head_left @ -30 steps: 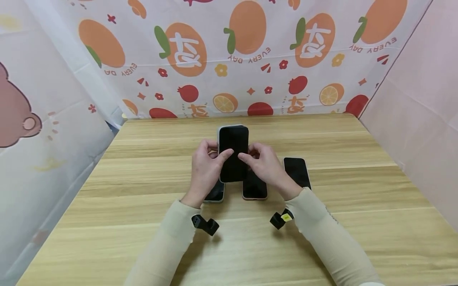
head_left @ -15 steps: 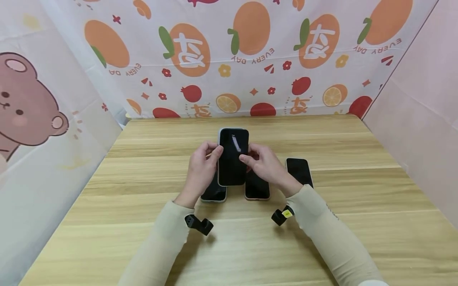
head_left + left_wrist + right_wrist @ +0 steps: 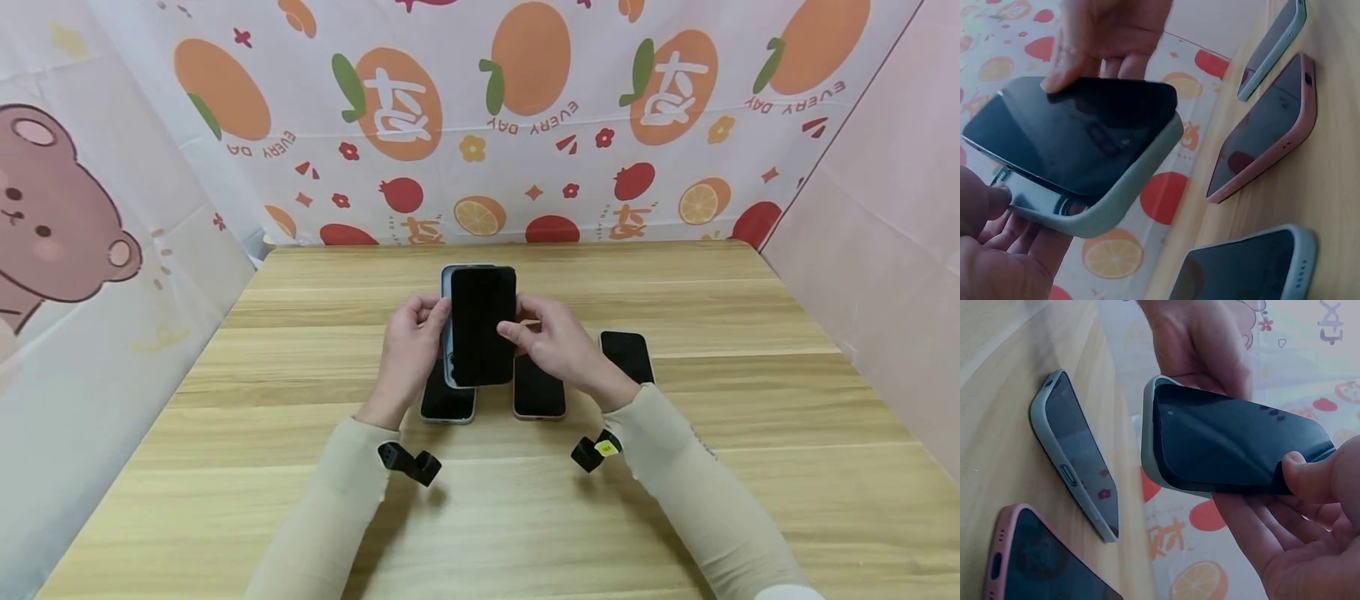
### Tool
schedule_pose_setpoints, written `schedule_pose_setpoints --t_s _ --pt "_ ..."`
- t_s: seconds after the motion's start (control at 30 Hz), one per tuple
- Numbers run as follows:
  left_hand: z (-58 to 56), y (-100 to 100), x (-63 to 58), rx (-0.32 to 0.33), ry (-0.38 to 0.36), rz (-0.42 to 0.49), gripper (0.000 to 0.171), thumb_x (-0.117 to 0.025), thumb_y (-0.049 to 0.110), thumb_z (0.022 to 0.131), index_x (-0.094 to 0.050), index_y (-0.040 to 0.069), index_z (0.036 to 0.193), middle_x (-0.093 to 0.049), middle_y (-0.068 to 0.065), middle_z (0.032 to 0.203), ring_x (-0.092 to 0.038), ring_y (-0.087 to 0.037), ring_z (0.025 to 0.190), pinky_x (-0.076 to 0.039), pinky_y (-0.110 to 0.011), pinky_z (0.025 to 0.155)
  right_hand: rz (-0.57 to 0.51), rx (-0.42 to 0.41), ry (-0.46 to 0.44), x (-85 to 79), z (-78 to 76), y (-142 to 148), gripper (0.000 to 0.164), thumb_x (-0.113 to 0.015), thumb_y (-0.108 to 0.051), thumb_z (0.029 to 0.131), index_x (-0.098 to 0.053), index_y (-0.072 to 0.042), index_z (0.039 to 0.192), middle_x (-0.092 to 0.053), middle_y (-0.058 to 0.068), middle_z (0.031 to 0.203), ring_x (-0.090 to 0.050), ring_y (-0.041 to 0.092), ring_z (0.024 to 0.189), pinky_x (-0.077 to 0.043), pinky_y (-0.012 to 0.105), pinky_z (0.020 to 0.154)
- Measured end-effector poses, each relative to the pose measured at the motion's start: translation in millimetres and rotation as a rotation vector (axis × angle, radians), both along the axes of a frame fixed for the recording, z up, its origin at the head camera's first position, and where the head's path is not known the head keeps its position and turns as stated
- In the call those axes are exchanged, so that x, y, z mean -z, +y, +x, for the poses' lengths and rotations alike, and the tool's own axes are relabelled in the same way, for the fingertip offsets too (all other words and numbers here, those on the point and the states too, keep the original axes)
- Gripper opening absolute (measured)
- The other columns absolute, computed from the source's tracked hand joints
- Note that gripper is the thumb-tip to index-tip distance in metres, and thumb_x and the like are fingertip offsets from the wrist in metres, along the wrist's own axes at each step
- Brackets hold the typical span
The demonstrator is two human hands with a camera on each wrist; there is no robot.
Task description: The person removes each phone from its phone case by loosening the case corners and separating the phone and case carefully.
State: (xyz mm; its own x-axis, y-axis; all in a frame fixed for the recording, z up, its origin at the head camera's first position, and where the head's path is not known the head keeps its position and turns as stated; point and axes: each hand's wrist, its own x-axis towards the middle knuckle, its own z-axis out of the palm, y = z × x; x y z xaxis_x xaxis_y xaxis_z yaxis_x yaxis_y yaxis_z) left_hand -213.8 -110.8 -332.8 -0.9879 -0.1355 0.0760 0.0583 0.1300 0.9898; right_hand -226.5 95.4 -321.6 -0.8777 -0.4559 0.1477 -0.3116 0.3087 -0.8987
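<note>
A black-screened smartphone (image 3: 483, 327) lies askew over a pale grey-green phone case (image 3: 1132, 197), lifted above the table. My left hand (image 3: 408, 343) pinches the case at its left edge, thumb on the rim. On the opposite side my right hand (image 3: 553, 343) grips the phone, its thumb pressing on the screen. In the left wrist view the phone sits partly out of the case, tilted, and a strip of the case's inside shows beside it. From the right wrist view, one end of the phone still lies within the case rim.
Below the hands, a phone in a pale case (image 3: 448, 398) and a phone in a pink case (image 3: 538, 393) lie on the wooden table (image 3: 300, 467). Another pale-cased phone (image 3: 628, 354) lies to the right, partly behind the right forearm. A fruit-print cloth (image 3: 517, 183) hangs behind.
My left thumb has moved off the screen to the case edge. The left hand and case have shifted left, and the case's left inside strip now shows beside the phone.
</note>
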Motion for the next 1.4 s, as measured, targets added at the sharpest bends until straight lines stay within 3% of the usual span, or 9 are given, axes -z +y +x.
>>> schedule_pose_setpoints --t_s 0.27,0.43,0.67,0.83,1.0,1.1,1.2,1.33,1.4 --pt "3.9 -17 -6.4 -0.039 0.012 -0.108 0.033 -0.058 0.035 0.100 -0.058 0.006 0.117 -0.067 -0.008 0.109 -0.068 -0.010 0.091 -0.059 -0.023 0.072 0.024 -0.014 -0.004 -4.5 -6.7 3 0.013 -0.057 -0.021 0.101 -0.059 -0.009 0.108 -0.059 0.010 0.100 -0.062 0.024 0.096 -0.057 0.036 0.084" --pt "5.8 -39 -3.1 -0.090 -0.011 -0.151 0.038 -0.058 0.037 0.100 -0.057 0.004 0.118 -0.066 -0.012 0.111 -0.067 -0.012 0.090 -0.059 -0.024 0.071 0.096 0.000 0.041 -7.6 -22.5 7 0.024 -0.056 -0.018 0.102 -0.062 -0.008 0.122 -0.065 0.011 0.107 -0.058 0.025 0.095 -0.052 0.038 0.085" --pt "11.7 -69 0.9 -0.120 -0.066 -0.276 0.041 -0.057 0.041 0.100 -0.058 0.004 0.118 -0.064 -0.014 0.116 -0.063 -0.016 0.091 -0.056 -0.021 0.070 0.288 0.016 0.172 -11.6 -58.9 -3 0.032 -0.050 -0.011 0.103 -0.059 -0.005 0.134 -0.065 0.016 0.122 -0.060 0.027 0.099 -0.051 0.044 0.095" --pt "16.9 -80 5.1 -0.124 -0.105 -0.365 0.040 -0.057 0.041 0.100 -0.061 0.005 0.117 -0.066 -0.015 0.116 -0.062 -0.021 0.096 -0.050 -0.023 0.074 0.487 -0.017 0.222 -8.9 -79.7 -17 0.041 -0.045 -0.009 0.104 -0.050 -0.008 0.144 -0.057 0.015 0.141 -0.058 0.029 0.115 -0.045 0.046 0.107" --pt "17.2 -88 13.0 -0.108 -0.145 -0.390 0.040 -0.058 0.040 0.099 -0.062 0.004 0.116 -0.067 -0.015 0.114 -0.061 -0.020 0.095 -0.048 -0.024 0.076 0.694 -0.039 0.326 5.2 -99.6 -34 0.041 -0.050 -0.032 0.104 -0.054 -0.015 0.141 -0.062 0.009 0.136 -0.060 0.027 0.116 -0.043 0.048 0.104" --pt "16.9 -92 17.0 -0.109 -0.157 -0.400 0.038 -0.059 0.038 0.099 -0.062 0.004 0.115 -0.068 -0.015 0.112 -0.061 -0.020 0.094 -0.048 -0.025 0.078 0.770 -0.047 0.360 12.8 -109.3 -43 0.057 -0.056 -0.057 0.095 -0.056 -0.018 0.136 -0.065 0.004 0.128 -0.059 0.027 0.111 -0.039 0.046 0.096" --pt "17.3 -95 18.1 -0.106 -0.153 -0.417 0.036 -0.059 0.036 0.100 -0.062 0.003 0.114 -0.069 -0.017 0.111 -0.061 -0.022 0.095 -0.047 -0.027 0.079 0.829 -0.071 0.357 17.0 -118.1 -48 0.076 -0.061 -0.072 0.083 -0.054 -0.019 0.137 -0.064 0.004 0.126 -0.051 0.027 0.106 -0.033 0.044 0.090" --pt "16.6 -98 18.4 -0.082 -0.155 -0.425 0.037 -0.058 0.036 0.100 -0.060 0.002 0.115 -0.068 -0.018 0.113 -0.062 -0.024 0.098 -0.047 -0.029 0.082 0.931 -0.136 0.364 18.9 -127.6 -49 0.094 -0.067 -0.076 0.074 -0.045 -0.017 0.144 -0.060 0.010 0.130 -0.045 0.030 0.111 -0.031 0.045 0.097" --pt "16.3 -100 19.1 -0.074 -0.162 -0.425 0.037 -0.057 0.036 0.101 -0.060 0.002 0.116 -0.067 -0.018 0.113 -0.062 -0.025 0.099 -0.047 -0.029 0.083 0.976 -0.165 0.382 19.5 -132.0 -48 0.093 -0.072 -0.069 0.075 -0.042 -0.016 0.144 -0.059 0.014 0.129 -0.045 0.031 0.112 -0.032 0.046 0.099"
